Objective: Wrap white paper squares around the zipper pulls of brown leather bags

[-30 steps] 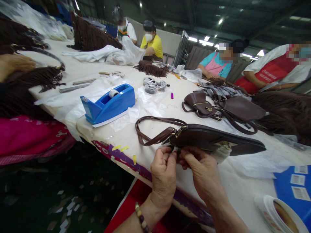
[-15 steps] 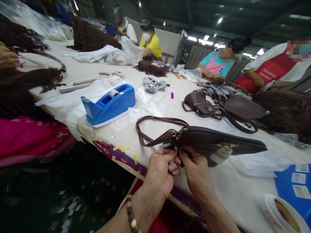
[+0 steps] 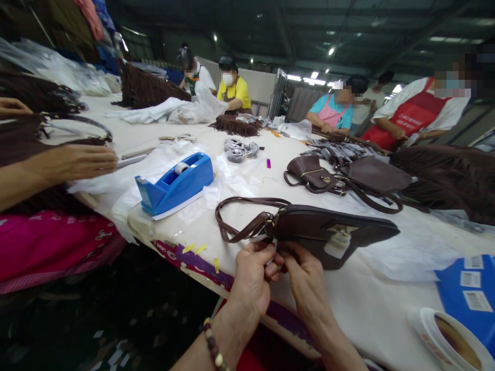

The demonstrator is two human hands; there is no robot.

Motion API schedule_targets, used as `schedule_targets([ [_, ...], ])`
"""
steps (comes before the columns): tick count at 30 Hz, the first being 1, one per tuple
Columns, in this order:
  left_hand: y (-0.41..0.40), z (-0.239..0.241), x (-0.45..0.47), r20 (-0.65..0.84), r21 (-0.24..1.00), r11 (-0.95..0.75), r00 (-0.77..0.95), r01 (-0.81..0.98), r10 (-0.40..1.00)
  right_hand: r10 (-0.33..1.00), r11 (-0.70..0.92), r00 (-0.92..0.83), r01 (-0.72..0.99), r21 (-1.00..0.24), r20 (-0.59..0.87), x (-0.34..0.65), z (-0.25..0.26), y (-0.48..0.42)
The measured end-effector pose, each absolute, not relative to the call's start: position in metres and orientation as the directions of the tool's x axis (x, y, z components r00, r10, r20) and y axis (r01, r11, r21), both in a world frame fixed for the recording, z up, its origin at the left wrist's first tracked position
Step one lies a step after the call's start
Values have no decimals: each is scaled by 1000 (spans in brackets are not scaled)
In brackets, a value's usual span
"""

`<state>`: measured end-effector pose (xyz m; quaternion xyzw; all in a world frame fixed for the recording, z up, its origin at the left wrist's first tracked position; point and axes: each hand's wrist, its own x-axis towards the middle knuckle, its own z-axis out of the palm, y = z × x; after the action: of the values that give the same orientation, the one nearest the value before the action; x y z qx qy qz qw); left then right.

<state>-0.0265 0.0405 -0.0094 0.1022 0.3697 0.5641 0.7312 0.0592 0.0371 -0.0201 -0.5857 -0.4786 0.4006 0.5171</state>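
A dark brown handbag (image 3: 301,224) lies on the table in front of me, its thin looped strap (image 3: 247,203) stretched to the left. On its front a metal clasp carries a clear plastic wrap (image 3: 337,243). My left hand (image 3: 253,275) is closed in a pinch at the bag's left end, where a small pale strip (image 3: 275,243) shows at the fingertips. Right beside it, my right hand (image 3: 303,270) has its fingers bent together against the bag's lower left side. What lies between those fingers is hidden.
Left of the bag stands a blue tape dispenser (image 3: 176,183). More brown bags (image 3: 309,175) lie behind. A white tub of brown liquid (image 3: 450,337) and a blue sheet with labels (image 3: 467,299) are at right. A co-worker's hand (image 3: 77,164) reaches in from the left.
The view has tilted up slightly. A co-worker's arm has come further in at left beside a fringed bag. My hands stay together at the bag's left end, the bag turned slightly.
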Motion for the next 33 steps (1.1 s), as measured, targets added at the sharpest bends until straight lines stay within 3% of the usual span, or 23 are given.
schedule_targets([
  [5, 47, -13, -25, -409, 553, 386, 164, -738, 898, 988, -30, 155, 108, -994, -13, 57, -21, 37],
  [8, 42, -15, -31, -453, 557, 485, 243, -674, 857, 994, 13, 105, 240, -971, 40, 66, -20, 36],
  [9, 38, -15, -35, -470, 576, 520, 265, -630, 842, 993, 33, 101, 311, -950, 67, 70, -21, 34],
  [11, 27, -14, -44, -446, 760, 474, 174, -445, 878, 989, 64, 92, 428, -901, 113, 80, -27, 26],
  [12, 21, -12, -50, -355, 892, 355, 52, -281, 934, 988, 73, 89, 458, -886, 127, 84, -31, 21],
  [13, 18, -9, -55, -172, 984, 166, -83, -67, 982, 987, 77, 91, 470, -879, 136, 88, -35, 17],
  [14, 16, -5, -60, 83, 984, -51, -181, 171, 980, 986, 81, 92, 471, -878, 141, 90, -40, 12],
  [16, 20, 6, -69, 539, 762, -388, -174, 518, 824, 984, 97, 85, 468, -878, 154, 91, -47, 4],
  [18, 34, 19, -73, 715, 531, -531, -12, 660, 699, 978, 129, 88, 462, -878, 190, 89, -51, -3],
  [20, 51, 31, -73, 694, 414, -563, 153, 715, 704, 965, 176, 96, 450, -875, 243, 87, -53, -8],
  [23, 71, 44, -71, 554, 335, -521, 283, 785, 783, 944, 222, 125, 443, -869, 305, 89, -54, -13],
  [27, 77, 60, -71, 413, 214, -474, 360, 854, 836, 939, 248, 94, 479, -842, 330, 98, -55, -16],
  [33, 71, 82, -70, 366, 76, -464, 408, 883, 836, 914, 320, 61, 497, -807, 400, 102, -53, -17],
])
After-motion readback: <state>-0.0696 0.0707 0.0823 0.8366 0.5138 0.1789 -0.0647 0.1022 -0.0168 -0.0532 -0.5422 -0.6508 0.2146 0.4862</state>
